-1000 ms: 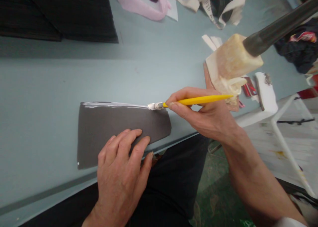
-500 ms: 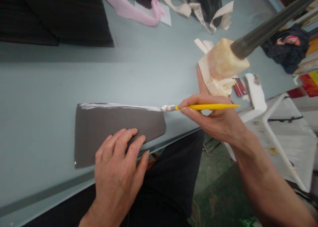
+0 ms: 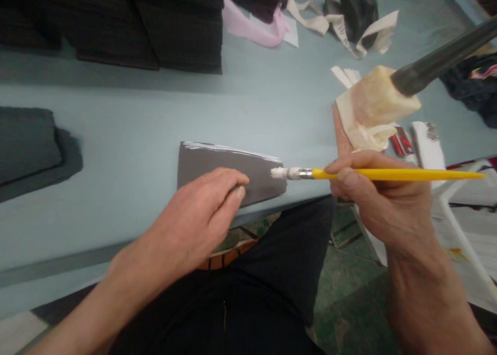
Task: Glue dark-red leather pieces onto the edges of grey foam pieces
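Note:
A dark grey cut piece [image 3: 217, 166] lies near the front edge of the pale blue table [image 3: 128, 137], with a white glue line along its far edge. My left hand [image 3: 202, 210] rests on its near side, fingers curled over the edge and gripping it. My right hand [image 3: 373, 194] pinches a yellow-handled brush [image 3: 388, 174]. Its white, glue-laden bristles touch the piece's right end.
A cream glue block with a dark rod in it [image 3: 373, 104] stands on the table at the right. Black fabric stacks [image 3: 155, 24] lie at the back, grey pieces [image 3: 27, 143] at the left, pink and cream scraps [image 3: 264, 29] behind. A white stool [image 3: 430, 153] stands at the right.
The brush left the far edge and came down to the piece's right end. My left hand curled from flat to gripping the near edge. The view shifted, so the piece appears further right.

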The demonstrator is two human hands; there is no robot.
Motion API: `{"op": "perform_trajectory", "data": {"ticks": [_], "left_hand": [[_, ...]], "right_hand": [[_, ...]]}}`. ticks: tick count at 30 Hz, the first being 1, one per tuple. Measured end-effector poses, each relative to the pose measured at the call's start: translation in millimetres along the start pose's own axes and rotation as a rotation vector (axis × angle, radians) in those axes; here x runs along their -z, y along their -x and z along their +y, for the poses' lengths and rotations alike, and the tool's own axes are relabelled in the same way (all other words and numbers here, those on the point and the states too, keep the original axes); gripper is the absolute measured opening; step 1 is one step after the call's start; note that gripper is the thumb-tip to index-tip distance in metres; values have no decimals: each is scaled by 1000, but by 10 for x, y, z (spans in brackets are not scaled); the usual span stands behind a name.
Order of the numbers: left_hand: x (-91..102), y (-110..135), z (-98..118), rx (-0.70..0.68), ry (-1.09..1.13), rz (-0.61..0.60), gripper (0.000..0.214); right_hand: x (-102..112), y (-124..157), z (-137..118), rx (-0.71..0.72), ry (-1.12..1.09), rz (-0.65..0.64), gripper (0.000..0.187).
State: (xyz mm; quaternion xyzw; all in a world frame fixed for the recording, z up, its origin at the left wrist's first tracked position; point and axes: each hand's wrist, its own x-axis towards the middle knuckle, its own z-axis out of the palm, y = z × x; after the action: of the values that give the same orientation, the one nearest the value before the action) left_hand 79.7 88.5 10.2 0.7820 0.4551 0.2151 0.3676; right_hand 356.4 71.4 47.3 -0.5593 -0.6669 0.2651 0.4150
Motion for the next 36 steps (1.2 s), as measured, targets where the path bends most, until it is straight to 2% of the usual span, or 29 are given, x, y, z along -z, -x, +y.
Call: {"op": "perform_trajectory", "data": {"ticks": [3, 5, 9, 12, 17, 23, 29, 36], "left_hand": [[249, -187, -160, 166, 245, -92, 35], [331, -285, -259, 260, 434, -123, 32], [358, -373, -374, 403, 716, -133, 23], [353, -389, -409, 435, 820, -149, 19], [356, -401, -424, 386, 833, -163, 20], [329, -402, -414, 405, 823, -138, 15], [326, -387, -408, 388, 805, -129, 17], [324, -388, -349, 403, 756, -104, 16]], "right_hand": [[-172, 132, -106, 0, -75, -10, 10], [-324, 193, -200, -6, -101, -35, 11], [-626, 248, -381, 8, -127, -197, 9], [-789, 262, -458, 76, -151, -310, 4], [-951, 282, -498, 219, -190, -367, 4], [-1083, 254, -537, 283, -159, -375, 3], [-1167, 203, -522, 305, -97, -412, 5], [-1081, 197, -483, 243, -72, -415, 6]]}}
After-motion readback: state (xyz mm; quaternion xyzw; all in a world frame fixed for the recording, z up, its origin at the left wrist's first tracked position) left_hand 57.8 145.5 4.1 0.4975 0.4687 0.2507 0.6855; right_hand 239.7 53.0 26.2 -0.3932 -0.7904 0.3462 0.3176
